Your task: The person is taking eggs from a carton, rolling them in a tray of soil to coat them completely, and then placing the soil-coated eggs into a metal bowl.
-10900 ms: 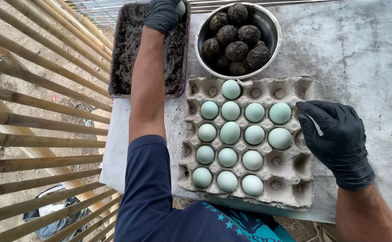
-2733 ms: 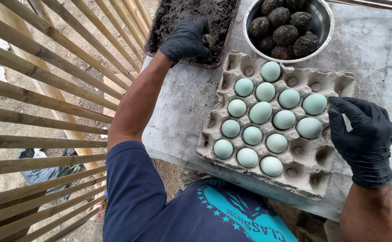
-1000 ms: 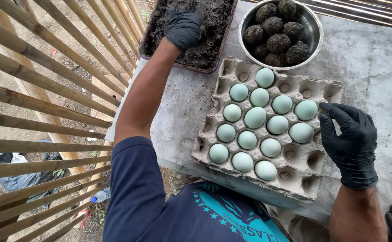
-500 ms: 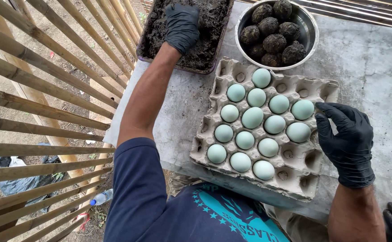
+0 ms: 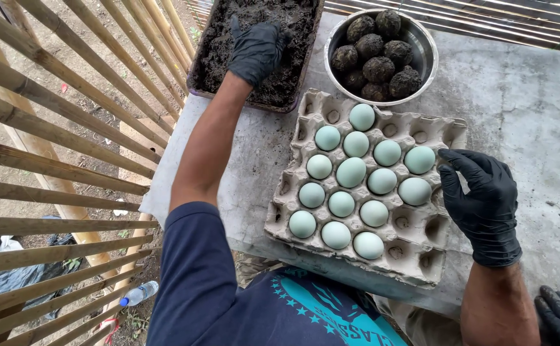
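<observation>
A grey pulp egg carton (image 5: 414, 247), square with rows of moulded cups, lies tilted on the table's near edge, and a clear plastic bottle with a blue cap (image 5: 138, 293) lies on the ground at lower left.

Soft, even daylight fills the head view, bright without harsh sun, so shadows are faint: only a dim shade lies under the egg tray (image 5: 414, 256) and beneath the left forearm on the concrete tabletop (image 5: 523, 109). The pale blue-green eggs (image 5: 351, 172) carry gentle highlights, and the steel bowl (image 5: 426, 48) shows mild sheen on its rim, without glare. Focus is sharp throughout, with wide-angle stretching that splays the bamboo slats (image 5: 49, 154) at the left edge.
</observation>
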